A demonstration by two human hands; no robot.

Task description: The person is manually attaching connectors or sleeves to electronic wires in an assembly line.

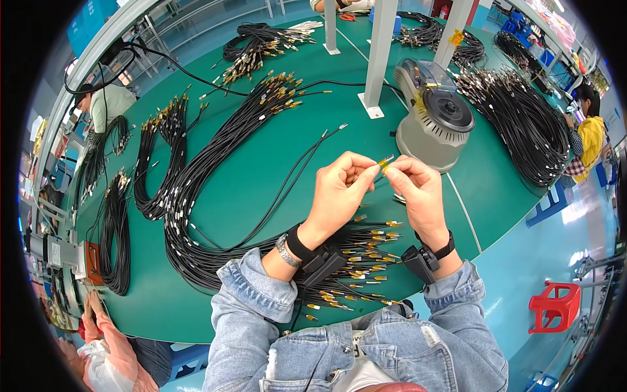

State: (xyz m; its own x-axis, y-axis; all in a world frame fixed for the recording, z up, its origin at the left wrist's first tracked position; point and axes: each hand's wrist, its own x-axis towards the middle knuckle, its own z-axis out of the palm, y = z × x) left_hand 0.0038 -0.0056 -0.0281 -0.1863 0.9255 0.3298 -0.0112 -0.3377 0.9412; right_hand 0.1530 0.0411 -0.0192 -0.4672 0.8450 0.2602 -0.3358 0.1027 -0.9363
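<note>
My left hand (343, 193) pinches a thin black cable close to its end, where a small piece of yellow tape (384, 163) and a bright tip show. My right hand (418, 189) meets it there, thumb and forefinger closed on the yellow tape. Below and left of my hands, a long U-shaped bundle of black cables (175, 215) lies on the green table (261, 173); many of its ends carry yellow tape or pale tags. Just beyond my right hand stands a grey round tape dispenser (431, 140) with a dark disc on top.
More black cable bundles lie at the left (116, 242), far back (251, 42) and right (522, 124). Grey metal posts (379, 65) rise from the table. Other people sit around it, one in yellow (591, 140). A red stool (555, 307) stands on the floor at right.
</note>
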